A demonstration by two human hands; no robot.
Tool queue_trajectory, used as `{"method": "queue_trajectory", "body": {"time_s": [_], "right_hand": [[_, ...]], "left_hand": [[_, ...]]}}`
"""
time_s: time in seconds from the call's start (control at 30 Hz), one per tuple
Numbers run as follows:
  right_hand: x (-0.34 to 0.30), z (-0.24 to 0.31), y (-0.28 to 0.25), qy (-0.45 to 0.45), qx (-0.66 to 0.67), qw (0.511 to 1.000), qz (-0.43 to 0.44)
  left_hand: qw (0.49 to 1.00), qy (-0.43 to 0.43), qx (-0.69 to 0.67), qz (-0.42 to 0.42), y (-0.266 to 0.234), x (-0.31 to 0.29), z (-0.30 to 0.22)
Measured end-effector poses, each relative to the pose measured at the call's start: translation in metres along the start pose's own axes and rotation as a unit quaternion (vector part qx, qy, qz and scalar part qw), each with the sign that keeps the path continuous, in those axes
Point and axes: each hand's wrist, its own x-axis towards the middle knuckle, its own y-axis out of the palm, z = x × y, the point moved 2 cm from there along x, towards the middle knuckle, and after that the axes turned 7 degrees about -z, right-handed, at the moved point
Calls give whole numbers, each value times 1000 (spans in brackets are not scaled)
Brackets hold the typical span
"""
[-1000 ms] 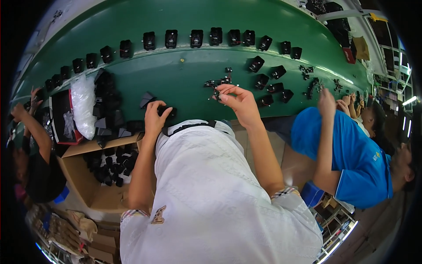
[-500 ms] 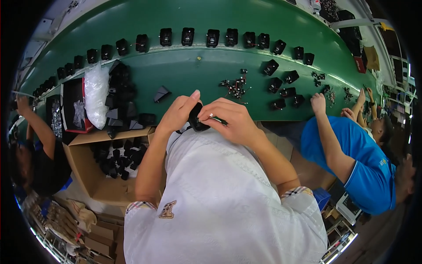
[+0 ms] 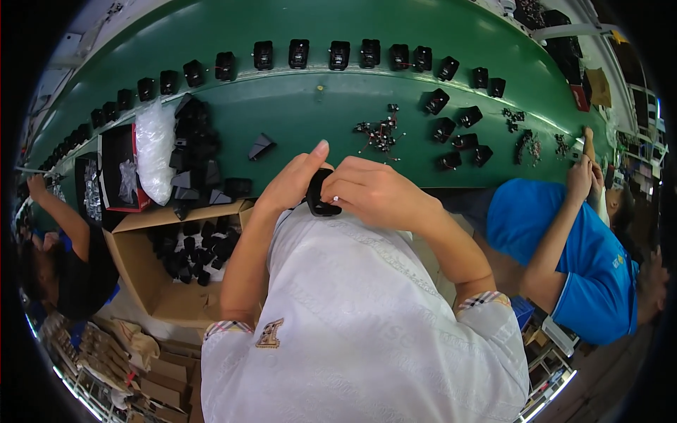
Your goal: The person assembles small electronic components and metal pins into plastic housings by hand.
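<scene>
Black housing (image 3: 318, 192) sits mid-frame, our left hand (image 3: 288, 185) gripping its side, thumb pointing up. Our right hand (image 3: 372, 189) arches across from the right, fingers curled at its opening; whether they pinch anything we cannot tell. Both our forearms (image 3: 244, 264) slant inward from the lower frame.

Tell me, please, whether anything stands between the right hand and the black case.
Nothing visible does: the right hand is right up at the case, which the left hand holds from the other side. The right hand itself hides the exact contact.
</scene>
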Motion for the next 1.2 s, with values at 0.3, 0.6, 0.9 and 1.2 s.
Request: {"method": "queue_trajectory", "body": {"time_s": [0.3, 0.6, 0.9, 1.2], "right_hand": [[-4, 4, 0, 312, 207, 926, -57], [-12, 21, -10, 201, 96, 965, -140], [0, 16, -7, 202, 102, 973, -35], [-14, 25, -12, 201, 97, 971, -81]], "left_hand": [[994, 84, 30, -55, -5, -1, -9], [991, 120, 51, -14, 3, -5, -24], [998, 67, -6, 23, 11, -3, -26], [988, 95, -116, -26, 6, -5, -9]]}}
